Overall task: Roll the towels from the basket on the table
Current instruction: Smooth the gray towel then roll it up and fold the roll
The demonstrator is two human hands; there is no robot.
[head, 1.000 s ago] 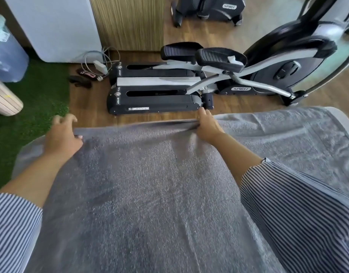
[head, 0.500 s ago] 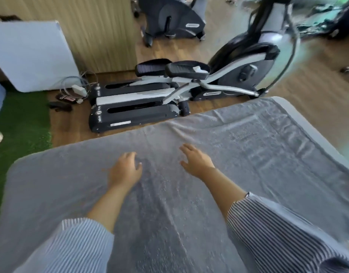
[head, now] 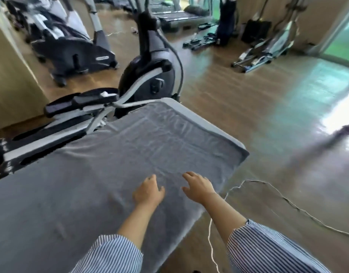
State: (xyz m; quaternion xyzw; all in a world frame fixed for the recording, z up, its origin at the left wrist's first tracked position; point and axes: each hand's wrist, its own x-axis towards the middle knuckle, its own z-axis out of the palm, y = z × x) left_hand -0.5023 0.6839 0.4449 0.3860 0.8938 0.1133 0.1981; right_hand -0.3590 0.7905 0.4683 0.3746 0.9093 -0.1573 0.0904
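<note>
Both hands, left hand (head: pixel 148 191) and right hand (head: pixel 198 186), flat, fingers relaxed, on towel (head: pixel 114 174); three-o'clock edge overhangs worktop, could slide off.

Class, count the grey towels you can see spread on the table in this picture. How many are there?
1. A single grey towel lies spread flat across the table, with the left hand and right hand over its near right part. Any others, and the basket, are out of view.
</note>
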